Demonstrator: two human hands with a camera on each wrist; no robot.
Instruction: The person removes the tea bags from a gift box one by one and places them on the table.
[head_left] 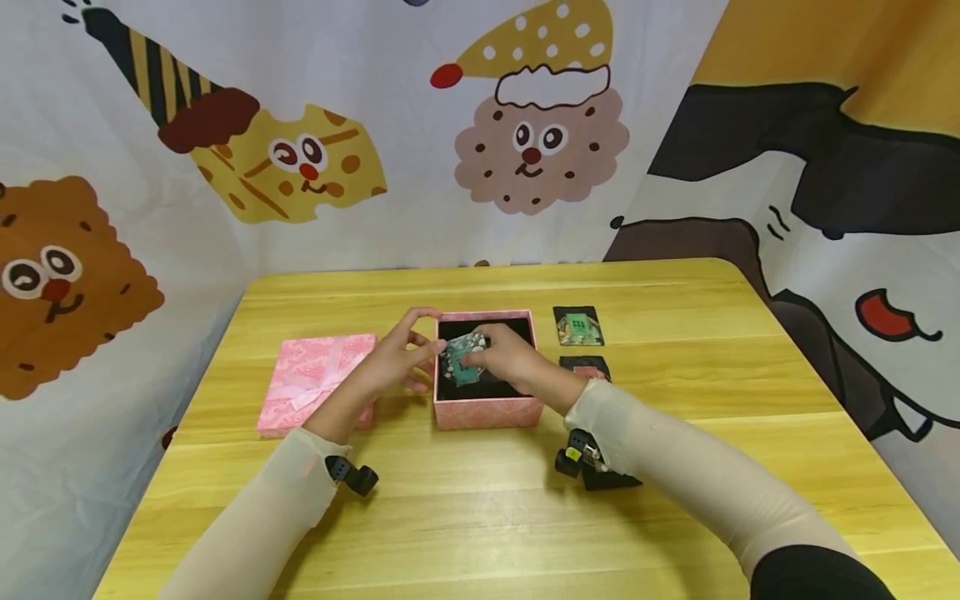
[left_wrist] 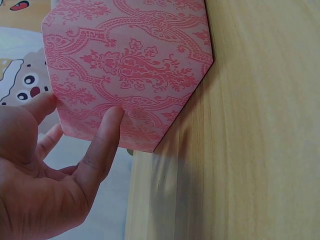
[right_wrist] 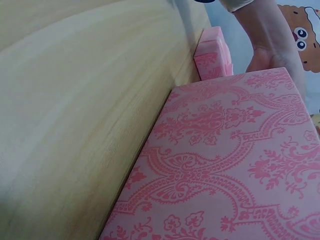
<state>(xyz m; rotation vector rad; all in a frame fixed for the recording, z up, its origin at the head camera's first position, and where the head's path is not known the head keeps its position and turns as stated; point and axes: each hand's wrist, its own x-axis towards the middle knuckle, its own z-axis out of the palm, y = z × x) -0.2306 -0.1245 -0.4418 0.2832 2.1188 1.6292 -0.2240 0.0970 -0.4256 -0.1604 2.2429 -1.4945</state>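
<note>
A pink patterned box (head_left: 487,414) with a black inside stands lidless near the middle of the table. Over its opening my right hand (head_left: 510,358) pinches a small flat packet (head_left: 465,368) printed in green and dark tones. My left hand (head_left: 392,360) is at the box's left side, fingers spread. In the left wrist view its fingers (left_wrist: 102,145) are extended along the patterned outer wall; whether each one touches cannot be told. The right wrist view shows only the box's outer wall (right_wrist: 215,160), and the right hand is out of sight there.
Left of the box lies its pink lid (head_left: 315,379) with a ribbon bow. To the right are a black packet with a green picture (head_left: 578,327), a black packet with a reddish picture (head_left: 588,367), partly covered by my arm, and a dark flat item (head_left: 611,481) under my right wrist.
</note>
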